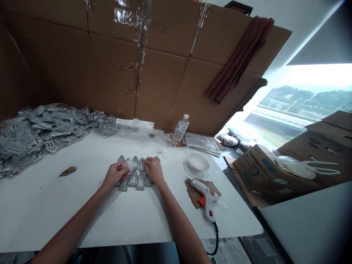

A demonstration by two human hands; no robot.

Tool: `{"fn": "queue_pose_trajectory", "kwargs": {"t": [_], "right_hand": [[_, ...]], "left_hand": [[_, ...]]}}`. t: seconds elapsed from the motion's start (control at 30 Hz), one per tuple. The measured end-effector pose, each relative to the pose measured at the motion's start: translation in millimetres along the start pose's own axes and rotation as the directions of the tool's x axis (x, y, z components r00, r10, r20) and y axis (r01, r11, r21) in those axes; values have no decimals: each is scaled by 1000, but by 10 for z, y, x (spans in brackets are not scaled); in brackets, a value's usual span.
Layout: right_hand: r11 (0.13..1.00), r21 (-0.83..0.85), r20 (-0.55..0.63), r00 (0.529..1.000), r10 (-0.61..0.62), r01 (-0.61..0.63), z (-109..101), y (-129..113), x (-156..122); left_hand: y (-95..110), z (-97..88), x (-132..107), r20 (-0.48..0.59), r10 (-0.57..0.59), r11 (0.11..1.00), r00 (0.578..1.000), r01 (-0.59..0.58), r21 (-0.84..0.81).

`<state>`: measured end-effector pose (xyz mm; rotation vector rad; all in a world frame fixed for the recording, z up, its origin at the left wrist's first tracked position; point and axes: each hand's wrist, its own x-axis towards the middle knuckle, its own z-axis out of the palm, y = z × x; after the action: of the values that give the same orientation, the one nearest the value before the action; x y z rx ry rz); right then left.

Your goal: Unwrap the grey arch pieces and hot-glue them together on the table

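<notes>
Several small grey arched pieces (132,179) with pointed tops lie in two close rows on the white table. Over the left end of these rows, my left hand (117,173) is closed, with a small whitish translucent piece (127,167) between thumb and fingers. My right hand (154,170) rests at the upper row, its fingertips pinched together against a grey arched piece (141,165). Whether anything is between those fingertips is too small to tell. My right hand and wrist partly cover the pieces at the right end.
A white glue gun (205,194) lies on cardboard (194,196) at right, its cord over the table edge. Beyond it are a white bowl (198,162) and a plastic bottle (181,128). Grey pieces form a heap (49,126) at left. A cardboard wall (110,66) closes the back.
</notes>
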<state>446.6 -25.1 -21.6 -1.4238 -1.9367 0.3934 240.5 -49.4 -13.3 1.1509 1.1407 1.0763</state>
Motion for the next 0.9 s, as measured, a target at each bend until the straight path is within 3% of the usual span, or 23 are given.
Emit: {"fn": "queue_pose_trajectory", "kwargs": {"t": [0.2,0.3,0.4,0.53,0.73,0.9], "right_hand": [[994,-110,28,1000,-13,16,4,-110,-24],[997,72,20,1000,-12,11,29,-196,-11],[948,318,89,996,-16,-13,90,-263,0],[877,472,173,985,13,-95,166,-299,2],[894,443,174,985,-13,-67,190,-273,82],[937,342,112,993,36,-72,210,-133,243]], "left_hand": [[-11,-10,6,14,5,1000,1000,-5,-8],[-11,0,4,52,8,1000,999,-7,-15],[-6,14,1,86,9,1000,996,-7,-21],[6,13,6,90,2,1000,996,0,-29],[25,-34,28,50,-5,999,999,8,-54],[6,-115,76,-98,-11,996,995,3,-85]]}}
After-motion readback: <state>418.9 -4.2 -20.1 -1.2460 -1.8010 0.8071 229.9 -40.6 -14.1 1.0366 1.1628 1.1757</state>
